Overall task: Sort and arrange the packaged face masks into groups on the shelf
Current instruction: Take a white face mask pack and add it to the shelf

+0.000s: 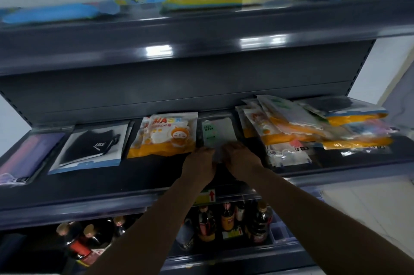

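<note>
Both my hands, left (200,158) and right (240,155), grasp the near edge of a green mask pack (216,132) lying flat mid-shelf (139,176), between an orange pack (164,136) and a jumbled pile (313,127).

From my seat, the near edge of the green mask pack (216,132) is covered by the left hand (200,161) and right hand (240,158), and I cannot tell whether either grip closes on it, since the fingertips blur into the plastic. Right of that pack, the mixed pile of packs (313,127) is smeared; its print is unreadable. Far left of it, the purple pack (24,158) is cut by the frame edge. Above, the top-shelf packs (201,1) are blurred streaks. Below, my forearms hide some of the bottles (226,218).
</note>
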Action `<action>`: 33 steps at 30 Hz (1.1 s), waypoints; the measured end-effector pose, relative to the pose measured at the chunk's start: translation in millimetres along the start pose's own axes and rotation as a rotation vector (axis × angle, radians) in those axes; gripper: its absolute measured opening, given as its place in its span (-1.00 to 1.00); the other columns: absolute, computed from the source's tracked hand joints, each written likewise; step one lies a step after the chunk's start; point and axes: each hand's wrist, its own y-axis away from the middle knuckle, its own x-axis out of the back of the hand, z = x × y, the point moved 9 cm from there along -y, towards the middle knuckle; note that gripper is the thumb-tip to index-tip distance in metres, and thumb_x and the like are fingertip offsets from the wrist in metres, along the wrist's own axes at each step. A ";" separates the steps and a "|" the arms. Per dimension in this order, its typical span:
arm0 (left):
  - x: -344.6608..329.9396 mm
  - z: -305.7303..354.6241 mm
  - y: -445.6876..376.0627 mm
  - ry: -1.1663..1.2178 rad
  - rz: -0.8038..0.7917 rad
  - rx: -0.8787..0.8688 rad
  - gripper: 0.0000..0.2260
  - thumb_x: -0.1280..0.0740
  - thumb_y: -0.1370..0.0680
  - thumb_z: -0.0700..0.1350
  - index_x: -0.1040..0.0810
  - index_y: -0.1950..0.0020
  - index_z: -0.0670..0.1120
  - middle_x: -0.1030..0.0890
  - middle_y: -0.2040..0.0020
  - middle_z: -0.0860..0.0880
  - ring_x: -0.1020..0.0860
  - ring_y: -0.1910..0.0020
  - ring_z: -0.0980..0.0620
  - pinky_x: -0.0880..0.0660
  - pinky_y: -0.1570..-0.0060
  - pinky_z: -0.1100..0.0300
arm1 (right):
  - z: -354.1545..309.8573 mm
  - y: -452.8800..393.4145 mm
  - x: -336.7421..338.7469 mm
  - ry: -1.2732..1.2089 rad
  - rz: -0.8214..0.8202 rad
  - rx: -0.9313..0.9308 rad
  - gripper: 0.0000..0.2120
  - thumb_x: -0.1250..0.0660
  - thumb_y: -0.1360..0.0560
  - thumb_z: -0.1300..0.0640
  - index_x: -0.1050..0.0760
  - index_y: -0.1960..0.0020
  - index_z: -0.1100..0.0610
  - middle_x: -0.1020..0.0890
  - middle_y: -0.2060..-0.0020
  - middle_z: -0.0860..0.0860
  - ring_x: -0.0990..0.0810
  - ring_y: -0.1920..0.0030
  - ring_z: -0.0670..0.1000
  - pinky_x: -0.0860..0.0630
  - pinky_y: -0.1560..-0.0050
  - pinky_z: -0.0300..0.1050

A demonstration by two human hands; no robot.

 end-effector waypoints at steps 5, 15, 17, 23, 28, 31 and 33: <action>8.8 5.0 -17.6 0.031 0.010 -0.032 -0.75 -0.22 -0.54 -0.21 -0.49 -0.20 -0.14 -0.51 -0.21 -0.15 -0.48 -0.21 -0.15 -0.44 -0.08 0.06 | -2.7 -12.7 3.9 0.051 -0.040 -0.049 -0.59 -0.09 -0.58 0.13 -0.28 -0.42 0.13 -0.33 -0.41 0.11 -0.26 -0.44 0.14 -0.28 -0.41 0.06; 69.5 65.8 -53.0 0.067 0.185 -0.138 -0.67 -0.21 -0.59 -0.06 -0.39 -0.35 -0.04 -0.46 -0.31 -0.07 -0.46 -0.24 -0.10 -0.43 -0.08 0.10 | 21.3 13.9 131.3 0.133 0.390 -0.099 -0.63 -0.22 -0.53 0.10 -0.43 -0.31 0.18 -0.51 -0.25 0.21 -0.46 -0.26 0.21 -0.41 -0.20 -0.03; 72.7 82.0 -62.5 0.083 0.204 -0.148 -0.68 -0.21 -0.58 -0.04 -0.40 -0.34 -0.02 -0.47 -0.29 -0.06 -0.46 -0.23 -0.09 -0.44 -0.04 0.09 | 37.3 21.3 145.3 0.152 0.395 -0.133 -0.61 -0.22 -0.53 0.04 -0.44 -0.30 0.18 -0.51 -0.24 0.19 -0.43 -0.27 0.21 -0.39 -0.19 -0.04; 63.2 134.0 -87.7 0.060 0.196 -0.129 -0.69 -0.23 -0.56 -0.01 -0.43 -0.29 -0.03 -0.49 -0.27 -0.06 -0.47 -0.22 -0.12 -0.49 -0.06 0.06 | 101.9 35.0 169.1 0.213 0.359 -0.207 -0.60 -0.19 -0.54 0.06 -0.37 -0.35 0.12 -0.45 -0.28 0.12 -0.34 -0.34 0.16 -0.34 -0.24 -0.03; 47.9 166.2 -102.7 0.046 0.184 -0.070 -0.69 -0.24 -0.55 0.01 -0.44 -0.27 -0.05 -0.51 -0.26 -0.08 -0.50 -0.20 -0.11 -0.49 -0.05 0.07 | 160.3 42.8 191.9 0.225 0.369 -0.215 -0.61 -0.17 -0.56 0.02 -0.36 -0.35 0.09 -0.46 -0.28 0.11 -0.37 -0.32 0.16 -0.35 -0.23 0.01; 38.8 180.7 -110.1 -0.003 0.175 -0.017 -0.63 -0.23 -0.55 0.07 -0.42 -0.31 -0.05 -0.49 -0.30 -0.08 -0.47 -0.25 -0.10 -0.44 -0.09 0.11 | 195.9 47.3 204.7 0.236 0.364 -0.199 -0.64 -0.16 -0.56 0.00 -0.40 -0.31 0.11 -0.49 -0.25 0.13 -0.40 -0.28 0.18 -0.38 -0.18 0.00; 33.6 188.6 -113.4 -0.056 0.159 0.033 -0.57 -0.20 -0.55 0.13 -0.38 -0.37 -0.04 -0.46 -0.34 -0.08 -0.43 -0.30 -0.12 -0.41 -0.15 0.09 | 219.6 48.5 211.9 0.245 0.345 -0.182 -0.63 -0.15 -0.57 0.00 -0.40 -0.33 0.11 -0.48 -0.26 0.13 -0.40 -0.28 0.19 -0.39 -0.17 0.01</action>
